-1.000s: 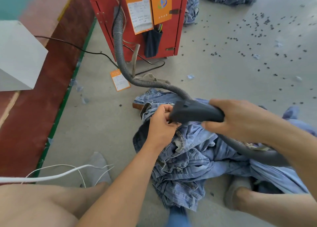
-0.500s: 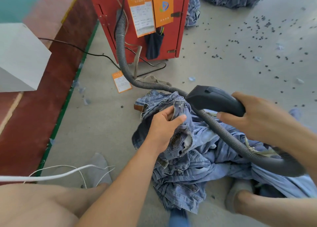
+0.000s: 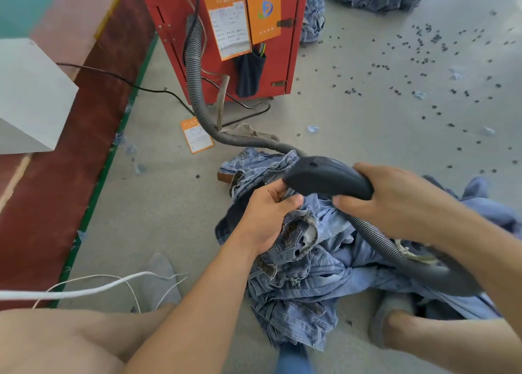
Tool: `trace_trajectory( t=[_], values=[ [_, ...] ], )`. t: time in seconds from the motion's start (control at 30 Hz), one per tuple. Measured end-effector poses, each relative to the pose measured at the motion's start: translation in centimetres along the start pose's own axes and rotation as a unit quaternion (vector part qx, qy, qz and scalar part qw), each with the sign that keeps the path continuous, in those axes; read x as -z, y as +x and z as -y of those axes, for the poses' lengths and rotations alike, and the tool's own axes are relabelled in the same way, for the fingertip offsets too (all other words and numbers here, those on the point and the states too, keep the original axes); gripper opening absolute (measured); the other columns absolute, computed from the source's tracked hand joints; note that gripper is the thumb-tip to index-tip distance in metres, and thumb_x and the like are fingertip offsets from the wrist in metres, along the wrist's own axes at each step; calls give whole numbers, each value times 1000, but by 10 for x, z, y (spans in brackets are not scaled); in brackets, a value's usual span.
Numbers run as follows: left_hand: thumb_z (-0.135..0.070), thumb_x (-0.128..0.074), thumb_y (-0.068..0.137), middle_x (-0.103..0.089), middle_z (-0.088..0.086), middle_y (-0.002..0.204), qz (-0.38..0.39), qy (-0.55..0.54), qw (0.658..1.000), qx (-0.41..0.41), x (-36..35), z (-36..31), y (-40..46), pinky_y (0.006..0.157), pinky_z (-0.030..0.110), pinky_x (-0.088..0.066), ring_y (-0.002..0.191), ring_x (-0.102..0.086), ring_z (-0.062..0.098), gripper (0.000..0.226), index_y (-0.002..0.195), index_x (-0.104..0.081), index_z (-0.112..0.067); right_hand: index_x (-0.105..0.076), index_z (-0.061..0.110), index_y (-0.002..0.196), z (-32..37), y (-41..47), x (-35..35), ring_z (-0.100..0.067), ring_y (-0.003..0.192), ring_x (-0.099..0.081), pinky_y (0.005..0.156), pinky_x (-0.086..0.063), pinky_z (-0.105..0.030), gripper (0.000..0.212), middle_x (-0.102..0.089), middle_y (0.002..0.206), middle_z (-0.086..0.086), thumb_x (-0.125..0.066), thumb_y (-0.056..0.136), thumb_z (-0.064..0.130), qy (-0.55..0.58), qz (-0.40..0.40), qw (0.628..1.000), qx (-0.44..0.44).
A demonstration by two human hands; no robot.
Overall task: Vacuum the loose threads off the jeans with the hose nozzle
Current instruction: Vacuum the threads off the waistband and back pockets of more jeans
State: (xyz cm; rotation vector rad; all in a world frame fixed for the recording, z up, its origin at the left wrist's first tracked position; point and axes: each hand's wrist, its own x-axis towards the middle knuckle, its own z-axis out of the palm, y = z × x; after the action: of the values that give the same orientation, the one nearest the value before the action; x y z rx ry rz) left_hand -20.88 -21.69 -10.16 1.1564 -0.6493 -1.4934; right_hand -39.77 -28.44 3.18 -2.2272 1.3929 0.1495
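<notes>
Our right hand [image 3: 395, 201] gripped the nozzle [image 3: 324, 177]; our left hand [image 3: 268, 215] pinched the jeans [image 3: 296, 274]. Loose cloth could get sucked in and stuck.

The jeans [image 3: 310, 274] are light blue with faded streaks. The nozzle [image 3: 327, 177] is dark grey, and the hose [image 3: 197, 91] is grey with thin rings. The cabinet [image 3: 285, 60] is red with orange labels [image 3: 262, 6]. The floor [image 3: 367, 119] is pale grey with little black specks. A cord [image 3: 84, 289] is white.

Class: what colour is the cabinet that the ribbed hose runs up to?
Red cabinet, clearest in the head view.
</notes>
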Motion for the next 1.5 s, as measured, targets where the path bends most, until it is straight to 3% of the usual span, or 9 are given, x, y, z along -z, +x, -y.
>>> trace_trajectory(
  t=[0.1, 0.2, 0.3, 0.53, 0.63, 0.77, 0.97, 1.3, 1.5],
  values=[
    [13, -50, 100, -73, 6, 121, 0, -54, 998, 17, 3, 3, -2, 107, 41, -51, 114, -66, 18, 43, 135, -63, -7, -55, 28, 96, 2, 16, -2, -16, 60, -62, 54, -46, -31, 21, -62, 70, 4, -63, 95, 47, 17, -48, 998, -29],
    [10, -46, 102, -72, 13, 124, -17, -150, 988, 33, 11, -1, 0, 103, 43, -55, 113, -68, 23, 40, 135, -62, -5, -55, 27, 90, -11, 14, 13, -14, 48, -61, 52, -44, -30, 23, -61, 55, 0, -62, 90, 48, 61, -82, 993, -51],
    [2, -46, 103, -69, 16, 130, -20, -237, 970, 57, 18, -4, 1, 104, 44, -53, 115, -68, 26, 38, 138, -60, -4, -54, 35, 87, -15, -1, 10, -2, 44, -61, 44, -42, -25, 21, -64, 59, 24, -63, 87, 53, 39, -23, 998, -32],
    [-19, -49, 102, -70, 20, 127, -46, -282, 954, 95, 28, 0, -8, 95, 49, -59, 111, -71, 31, 44, 141, -56, -1, -58, 28, 98, -5, 24, -19, -12, 52, -63, 44, -42, -27, 19, -65, 65, 3, -65, 95, 45, 73, -48, 995, -45],
    [-20, -48, 102, -64, 21, 136, -62, -267, 956, 106, 29, 0, -7, 112, 53, -46, 122, -64, 33, 48, 145, -53, -1, -55, 33, 90, -12, 9, -12, -6, 43, -61, 36, -38, -16, 19, -67, 61, 14, -66, 92, 48, 94, -13, 995, -27],
    [-19, -37, 110, -52, 24, 150, -73, -260, 958, 101, 29, 1, -4, 122, 59, -31, 143, -45, 39, 44, 149, -49, -3, -53, 36, 96, -1, 1, -33, -6, 61, -61, 53, -43, -27, 20, -64, 73, 7, -60, 92, 54, 8, 33, 999, 12],
    [-17, -40, 110, -65, 20, 135, -38, -285, 952, 103, 29, -5, -8, 100, 48, -57, 118, -68, 31, 40, 145, -54, -3, -52, 33, 93, -4, 16, -21, -11, 60, -61, 50, -42, -30, 23, -63, 71, 7, -63, 94, 52, 54, -68, 996, -29],
    [-9, -43, 106, -70, 18, 129, -14, -264, 960, 97, 31, -3, -11, 91, 45, -60, 113, -71, 29, 35, 124, -73, -8, -50, 29, 103, 3, 20, -25, -14, 61, -58, 51, -40, -30, 25, -61, 72, 6, -59, 98, 52, 2, -93, 996, 0],
    [-9, -40, 109, -71, 17, 125, -13, -227, 969, 95, 32, -6, -11, 98, 47, -58, 111, -70, 28, 35, 135, -62, -5, -55, 27, 104, 6, 12, -28, -9, 61, -57, 51, -39, -29, 24, -60, 73, 9, -60, 96, 50, -19, -34, 999, 28]
  ],
)
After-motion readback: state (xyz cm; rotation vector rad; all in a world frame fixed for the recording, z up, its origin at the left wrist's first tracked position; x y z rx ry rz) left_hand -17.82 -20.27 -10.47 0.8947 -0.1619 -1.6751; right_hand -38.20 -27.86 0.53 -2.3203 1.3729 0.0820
